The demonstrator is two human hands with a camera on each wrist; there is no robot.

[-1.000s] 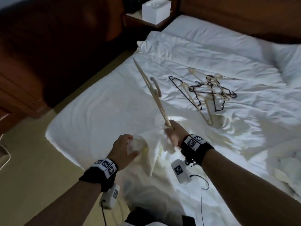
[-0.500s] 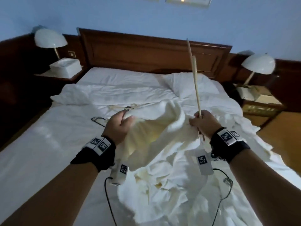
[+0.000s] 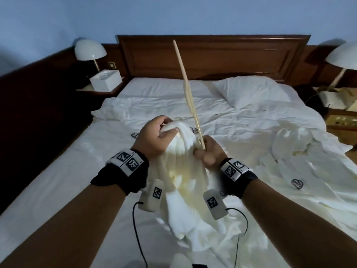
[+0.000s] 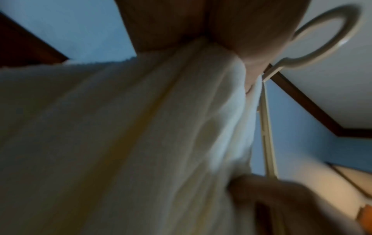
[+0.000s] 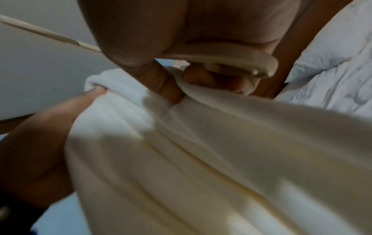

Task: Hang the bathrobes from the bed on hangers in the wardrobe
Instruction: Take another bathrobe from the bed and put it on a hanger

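white terry cloth bunches up between both hands above the bed [image 3: 58,190]. the left hand [image 3: 154,136] is clenched round a gathered fold of the bathrobe [image 3: 185,171], up near what looks like the collar or a shoulder, and the rest of the robe drapes down onto the sheet. the right hand [image 3: 209,151] is doing double duty: its fingers [image 5: 167,84] pinch the cloth while the same hand grips the pale hanger [image 3: 186,88], which sticks up tall toward the headboard [image 3: 241,55]. in the left wrist view the hanger's hook curls just beside the left hand, so the top of the hanger is right at the fabric.

the step in hand looks like feeding the hanger into the robe. to do it well, i'd say the left hand should find the neck opening and hold it wide, not in a fist of cloth, while the right tips one hanger arm into a shoulder, then the other, keeping the hook clear of the folds. heavy towelling slides off, so seat both shoulders before lifting.

more cloth lies crumpled to the right on the bed, and dark wire hangers [image 3: 135,135] peek out behind the left hand.

writing? the black and white square codes on the wristbands [image 3: 127,160], no words. no brand name can be read anywhere.
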